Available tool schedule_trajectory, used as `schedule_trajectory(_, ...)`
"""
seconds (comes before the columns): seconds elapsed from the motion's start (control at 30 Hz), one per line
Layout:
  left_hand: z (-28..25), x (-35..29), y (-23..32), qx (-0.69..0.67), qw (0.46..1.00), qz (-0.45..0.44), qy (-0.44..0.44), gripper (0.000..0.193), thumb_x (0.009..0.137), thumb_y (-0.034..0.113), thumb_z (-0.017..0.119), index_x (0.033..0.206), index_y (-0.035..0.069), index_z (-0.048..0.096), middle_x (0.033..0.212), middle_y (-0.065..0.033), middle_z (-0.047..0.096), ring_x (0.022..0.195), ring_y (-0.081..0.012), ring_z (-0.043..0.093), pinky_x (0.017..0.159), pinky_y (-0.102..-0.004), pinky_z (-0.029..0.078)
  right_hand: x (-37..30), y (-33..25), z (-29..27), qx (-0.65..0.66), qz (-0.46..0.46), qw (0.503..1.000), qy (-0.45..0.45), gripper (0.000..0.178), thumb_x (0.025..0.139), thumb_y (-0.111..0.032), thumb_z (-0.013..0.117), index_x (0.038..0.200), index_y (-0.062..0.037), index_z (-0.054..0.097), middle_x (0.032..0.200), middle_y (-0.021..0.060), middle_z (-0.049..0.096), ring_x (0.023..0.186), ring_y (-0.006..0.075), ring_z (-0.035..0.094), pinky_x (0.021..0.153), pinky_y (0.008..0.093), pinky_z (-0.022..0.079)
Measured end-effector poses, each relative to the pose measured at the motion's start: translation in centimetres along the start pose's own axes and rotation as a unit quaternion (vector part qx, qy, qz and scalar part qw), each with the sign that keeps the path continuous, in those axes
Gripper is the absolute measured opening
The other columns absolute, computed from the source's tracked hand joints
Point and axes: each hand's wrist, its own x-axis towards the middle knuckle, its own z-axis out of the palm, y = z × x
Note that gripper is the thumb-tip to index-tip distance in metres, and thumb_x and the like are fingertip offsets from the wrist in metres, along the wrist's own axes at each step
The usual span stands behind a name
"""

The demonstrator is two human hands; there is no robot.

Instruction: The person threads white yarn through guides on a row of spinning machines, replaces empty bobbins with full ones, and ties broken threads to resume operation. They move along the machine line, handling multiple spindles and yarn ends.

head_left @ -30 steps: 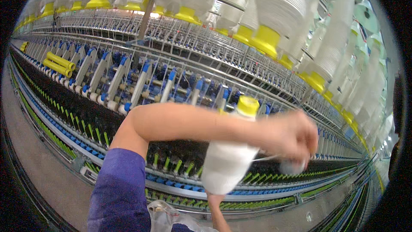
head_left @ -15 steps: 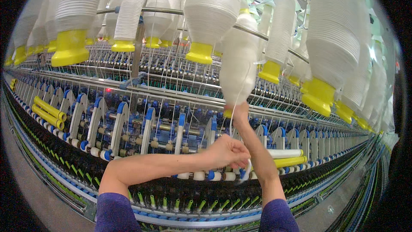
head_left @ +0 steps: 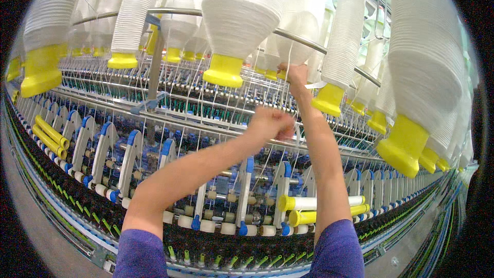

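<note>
My right hand (head_left: pixel 294 73) is raised among the hanging bobbins, closed round the lower end of a white roving bobbin (head_left: pixel 300 23). That bobbin hangs behind a metal rail, its yellow base mostly hidden by my fingers. Lower and to the left, my left hand (head_left: pixel 271 125) is closed and somewhat blurred by motion. A white strand of roving (head_left: pixel 289 51) runs down from the bobbin toward it, and a short pale piece shows below its fingers. Close by hang a fuller bobbin (head_left: pixel 244 13) and a slimmer one (head_left: pixel 346 33), both with yellow bases.
The metal rail (head_left: pixel 301 40) crosses in front of the held bobbin. Below runs a long spinning frame with grey, blue-tipped arms (head_left: pixel 131 162) and green spindles (head_left: pixel 234 262). Yellow tubes (head_left: pixel 49 136) and a white tube (head_left: pixel 307 204) rest on it. A large bobbin (head_left: pixel 424 46) hangs at right.
Both hands have moved up, the right one lifting the bobbin up behind the rail. My left hand has risen with the roving from above the rollers. The view has shifted slightly.
</note>
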Motion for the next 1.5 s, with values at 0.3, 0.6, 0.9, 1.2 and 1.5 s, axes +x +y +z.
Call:
schedule_trajectory(0.3, 1.8, 15.2, 9.8, -0.346, 0.907, 0.234, 0.059, 0.04, 0.086, 0.007, 0.057, 0.121, -0.007, 0.043, 0.107, -0.0215, 0.06, 0.089, -0.0273, 0.064, 0.076, -0.0374, 0.055, -11.4, 8.9, 2.8, -0.096, -0.11, 0.988, -0.052, 0.028, 0.082, -0.019, 0.066, 0.097, 0.0037, 0.063, 0.094, 0.0173, 0.066, 0.079, 0.0248, 0.063, 0.071, 0.0385, 0.048)
schedule_trajectory(0.6, -5.7, 0.4, -4.0, 0.344, 0.923, 0.092, -0.148, 0.052, 0.084, 0.022, 0.057, 0.127, -0.005, 0.042, 0.098, -0.0194, 0.063, 0.094, -0.0265, 0.06, 0.083, -0.0391, 0.047, -12.9, -1.9, -2.4, 0.075, 0.001, 0.966, -0.247, 0.028, 0.092, -0.029, 0.055, 0.101, -0.0039, 0.062, 0.078, 0.0059, 0.062, 0.063, 0.012, 0.056, 0.051, 0.0272, 0.046)
schedule_trajectory(0.9, -8.9, -0.4, -15.7, -0.172, 0.983, -0.057, 0.023, 0.016, 0.084, 0.01, 0.062, 0.093, -0.001, 0.055, 0.088, -0.0068, 0.059, 0.081, -0.0166, 0.056, 0.07, -0.0277, 0.044, -12.6, 7.8, 1.2, -0.375, 0.165, 0.808, -0.424, 0.105, 0.077, -0.083, 0.024, 0.097, 0.0121, 0.064, 0.107, 0.0302, 0.06, 0.108, 0.0417, 0.055, 0.096, 0.0457, 0.038)
schedule_trajectory(1.2, -7.3, -2.1, -13.0, -0.217, 0.949, -0.219, -0.066, 0.02, 0.088, 0.015, 0.061, 0.099, -0.002, 0.061, 0.089, -0.0099, 0.067, 0.073, -0.014, 0.064, 0.062, -0.0249, 0.052, -24.7, 9.2, 0.2, -0.062, 0.051, 0.995, 0.052, 0.054, 0.095, -0.044, 0.047, 0.125, 0.0007, 0.048, 0.103, 0.0118, 0.06, 0.088, 0.0182, 0.06, 0.085, 0.0326, 0.046)
schedule_trajectory(1.5, -7.0, -3.1, -12.1, -0.002, 0.981, -0.183, 0.059, 0.015, 0.083, 0.024, 0.069, 0.078, 0.01, 0.066, 0.072, 0.0036, 0.058, 0.059, -0.0052, 0.049, 0.048, -0.0208, 0.039, -29.7, 10.4, -0.6, 0.034, 0.139, 0.984, 0.109, 0.041, 0.095, -0.035, 0.049, 0.076, -0.0007, 0.062, 0.059, 0.0004, 0.051, 0.054, 0.0078, 0.044, 0.041, 0.0225, 0.029)
